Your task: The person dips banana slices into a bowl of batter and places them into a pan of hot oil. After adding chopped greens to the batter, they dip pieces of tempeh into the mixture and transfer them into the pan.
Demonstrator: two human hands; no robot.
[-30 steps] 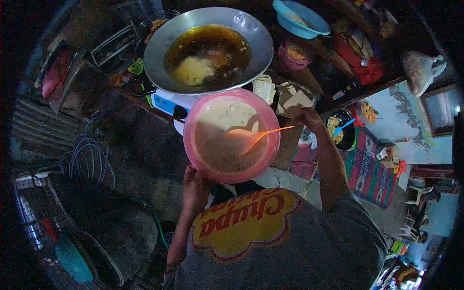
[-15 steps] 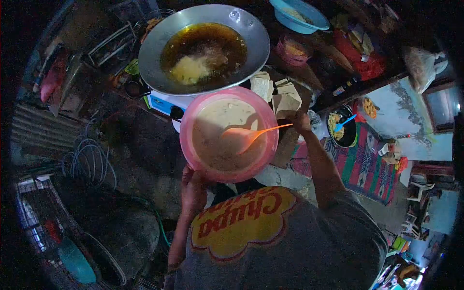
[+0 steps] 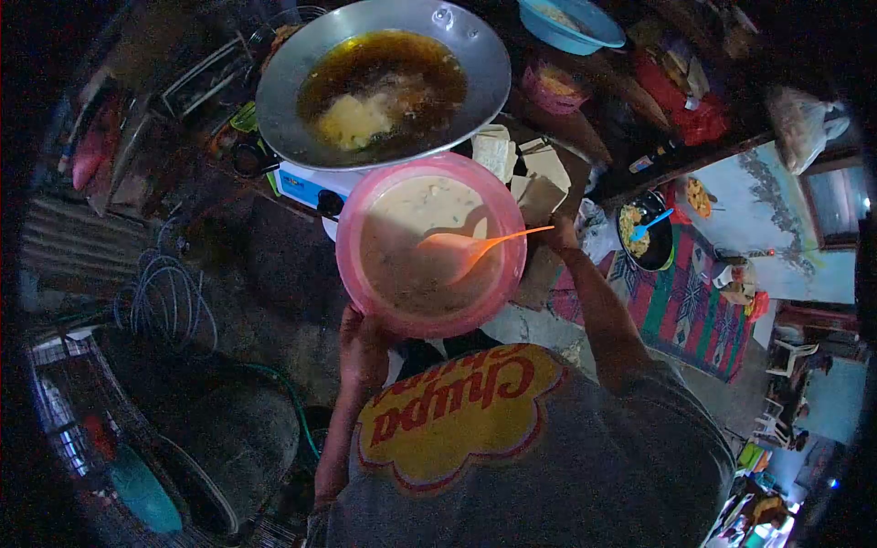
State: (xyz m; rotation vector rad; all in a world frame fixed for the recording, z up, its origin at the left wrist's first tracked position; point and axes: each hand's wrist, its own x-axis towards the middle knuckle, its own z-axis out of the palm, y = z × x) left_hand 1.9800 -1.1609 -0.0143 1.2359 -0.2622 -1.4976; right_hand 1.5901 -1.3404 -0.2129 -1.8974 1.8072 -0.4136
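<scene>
My left hand (image 3: 363,340) grips the near-left edge of a pink bowl (image 3: 350,274), its thumb near the rim and its other fingers mostly hidden. The bowl holds pale batter (image 3: 402,215), and an orange ladle (image 3: 468,251) rests in it with its handle toward the right. My right hand (image 3: 564,236) is at the handle's tip, close below a stack of pale square sheets (image 3: 545,178); its fingers are dark and I cannot make out a grip. Above the bowl, a large metal wok (image 3: 274,105) contains brown oil with a yellowish piece (image 3: 352,121) frying in it.
The wok sits over a stove (image 3: 306,190) with a black knob. Beyond are a blue basin (image 3: 571,32) and a pink container (image 3: 553,89). To the right, a black pan (image 3: 660,253) with a blue spatula (image 3: 650,224) stands by a striped mat (image 3: 685,310). Coiled hose (image 3: 169,292) lies left.
The view has shifted slightly, so the wok and bowl sit a little higher. The frying piece looks more compact and bubbly. Both hands stay in nearly the same places.
</scene>
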